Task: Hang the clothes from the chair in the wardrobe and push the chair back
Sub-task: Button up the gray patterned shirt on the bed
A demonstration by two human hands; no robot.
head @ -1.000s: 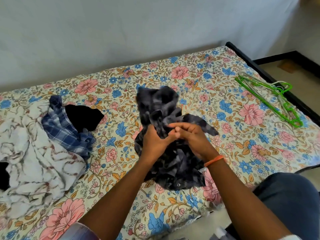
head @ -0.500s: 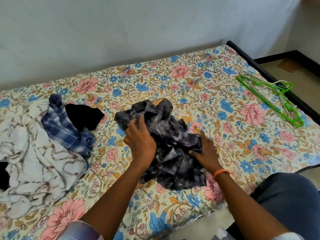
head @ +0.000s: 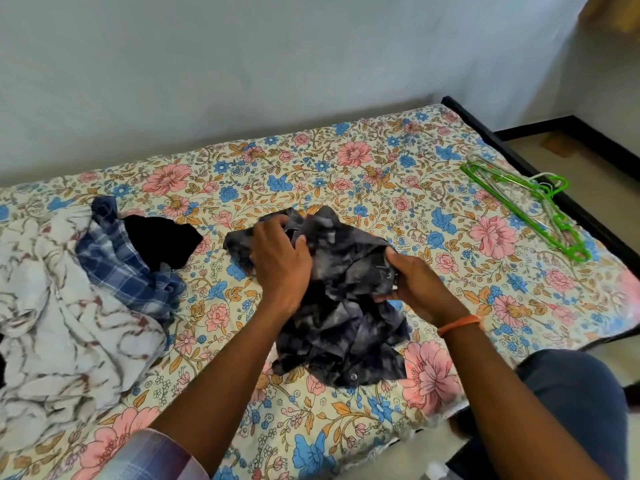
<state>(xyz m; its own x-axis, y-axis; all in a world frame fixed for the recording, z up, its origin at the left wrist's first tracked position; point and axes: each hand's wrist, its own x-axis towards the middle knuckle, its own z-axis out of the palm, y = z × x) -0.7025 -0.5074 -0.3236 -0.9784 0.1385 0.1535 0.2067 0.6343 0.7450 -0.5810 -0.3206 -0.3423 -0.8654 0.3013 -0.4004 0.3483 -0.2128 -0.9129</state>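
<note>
Two bare forearms. Left arm (head: pixel 207 382): plaid sleeve (head: pixel 156 455), muted purple-pink-blue check, pushed up past elbow. Right wrist: thin orange band (head: pixel 459 323). Right knee (head: pixel 575 393): dark blue denim trousers. White cuff edge, lower right.

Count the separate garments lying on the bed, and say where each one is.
4, possibly more hidden: a dark mottled shirt in both hands at the middle; a black garment, a blue checked shirt and a white patterned cloth piled left.
</note>
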